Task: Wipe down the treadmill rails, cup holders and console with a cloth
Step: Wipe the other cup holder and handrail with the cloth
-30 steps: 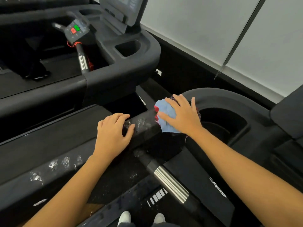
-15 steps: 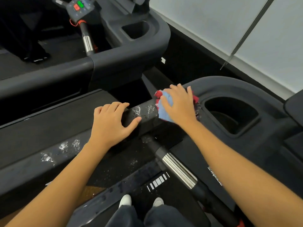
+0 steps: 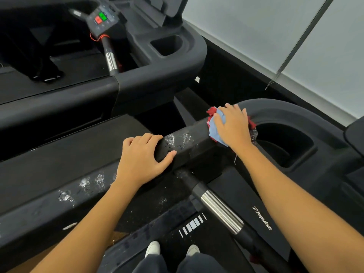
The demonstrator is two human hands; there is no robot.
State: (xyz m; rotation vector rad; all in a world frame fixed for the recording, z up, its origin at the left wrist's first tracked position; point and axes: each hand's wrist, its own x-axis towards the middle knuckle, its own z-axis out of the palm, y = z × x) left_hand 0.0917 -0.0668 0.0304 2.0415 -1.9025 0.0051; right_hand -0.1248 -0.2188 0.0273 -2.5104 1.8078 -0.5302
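A black treadmill rail (image 3: 187, 142) runs from lower left to the console rim, flecked with white foam spots. My right hand (image 3: 232, 127) presses a blue and red cloth (image 3: 213, 129) flat onto the rail's far end, at the corner of the console. Just right of it lies a deep black cup holder (image 3: 285, 146). My left hand (image 3: 140, 160) rests on the rail, fingers curled over its top and thumb on the near side. A chrome and black handlebar (image 3: 220, 211) slants down below the rail.
A second treadmill stands on the left with its own cup holder (image 3: 167, 45), a handlebar and a panel with red and green buttons (image 3: 100, 18). A pale wall (image 3: 275, 36) runs along the right. My shoes (image 3: 171, 249) stand on the belt below.
My right hand has slid the cloth a little along the rail's end toward the console corner. My left hand has kept its hold on the rail. The camera has tilted down and shifted slightly.
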